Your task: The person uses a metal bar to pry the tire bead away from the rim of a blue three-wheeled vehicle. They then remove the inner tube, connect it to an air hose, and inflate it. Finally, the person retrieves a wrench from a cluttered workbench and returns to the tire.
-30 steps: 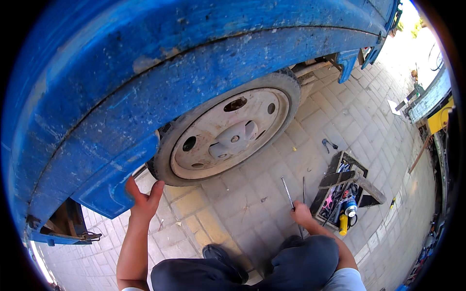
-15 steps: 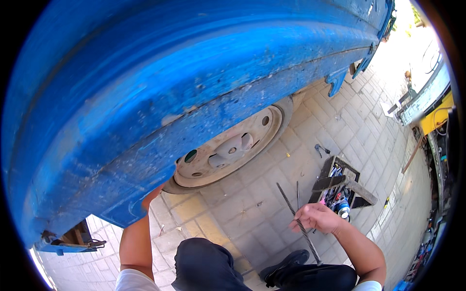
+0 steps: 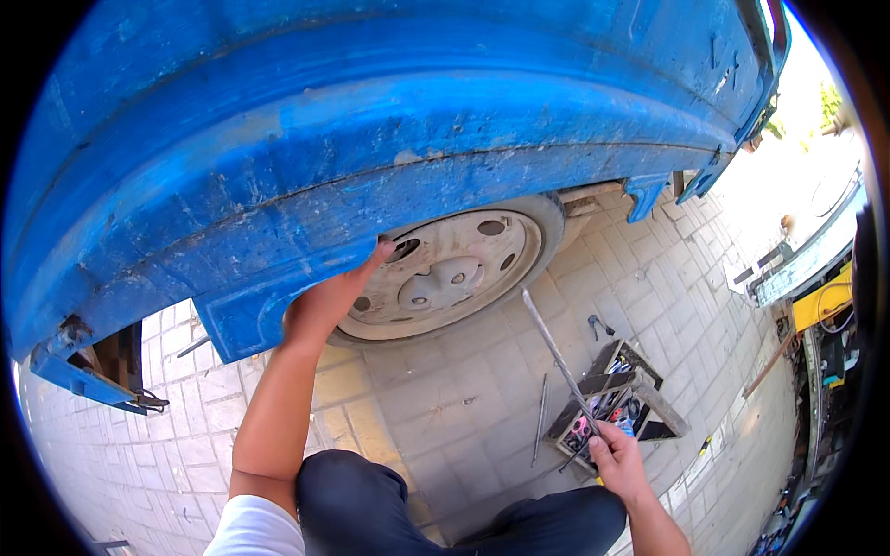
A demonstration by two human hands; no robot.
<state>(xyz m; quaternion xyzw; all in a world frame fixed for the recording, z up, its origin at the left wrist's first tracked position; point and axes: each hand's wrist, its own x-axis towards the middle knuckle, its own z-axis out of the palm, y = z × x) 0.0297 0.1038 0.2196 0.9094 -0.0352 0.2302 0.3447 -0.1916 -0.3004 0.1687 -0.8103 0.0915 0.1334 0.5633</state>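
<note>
My left hand point(image 3: 324, 306) grips the lower edge of the dented blue body panel point(image 3: 241, 324), with some fingers hidden behind it and one digit pointing up toward the wheel hub area. The white steel wheel point(image 3: 436, 269) with its tyre sits under the panel. My right hand point(image 3: 619, 463) is closed on a long metal rod point(image 3: 556, 352), which slants up toward the wheel's right side. Just left of the rod's lower end, a second thin rod point(image 3: 540, 417) lies on the paving. An open toolbox point(image 3: 656, 412) with assorted tools is behind my right hand.
The blue vehicle point(image 3: 389, 65) fills the upper view. A black tool point(image 3: 601, 324) lies on the pavers point(image 3: 705, 352) beyond the toolbox. At the right edge are a pale panel point(image 3: 802, 259), a yellow object point(image 3: 825, 296) and clutter along the side. My knees are below.
My left hand has slid up and right along the panel's edge. My right hand has moved right and turned, with the rod now angled up to the wheel. The view has shifted.
</note>
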